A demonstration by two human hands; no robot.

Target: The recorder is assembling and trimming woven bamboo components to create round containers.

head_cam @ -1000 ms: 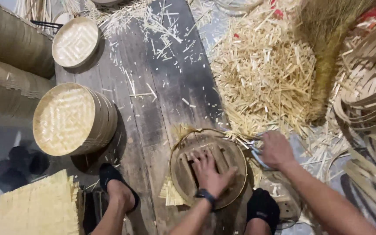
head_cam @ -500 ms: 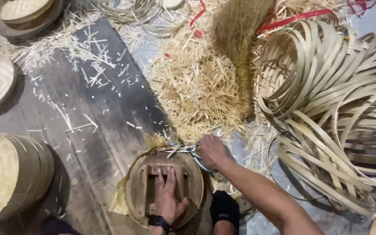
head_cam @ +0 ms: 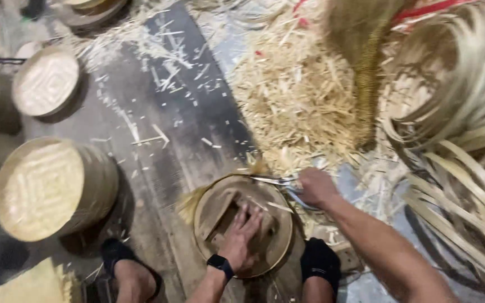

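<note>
A round bamboo steamer frame (head_cam: 206, 210) with cross slats lies on the floor between my feet. My left hand (head_cam: 241, 235), with a black watch on its wrist, presses flat on the slats inside it. My right hand (head_cam: 316, 187) grips metal scissors (head_cam: 273, 180) at the frame's far rim, where loose bamboo strands (head_cam: 189, 203) stick out over the edge.
A stack of woven bamboo lids (head_cam: 51, 188) stands at left, another lid (head_cam: 46, 83) farther back. A heap of bamboo shavings (head_cam: 296, 101) lies ahead, a broom (head_cam: 360, 50) over it. Coiled bamboo strips (head_cam: 461, 140) pile up at right. My black-socked feet (head_cam: 320, 261) flank the frame.
The view has swung back to the left, bringing the lid stack into sight. Both hands stay on the frame, the scissors still at its far rim.
</note>
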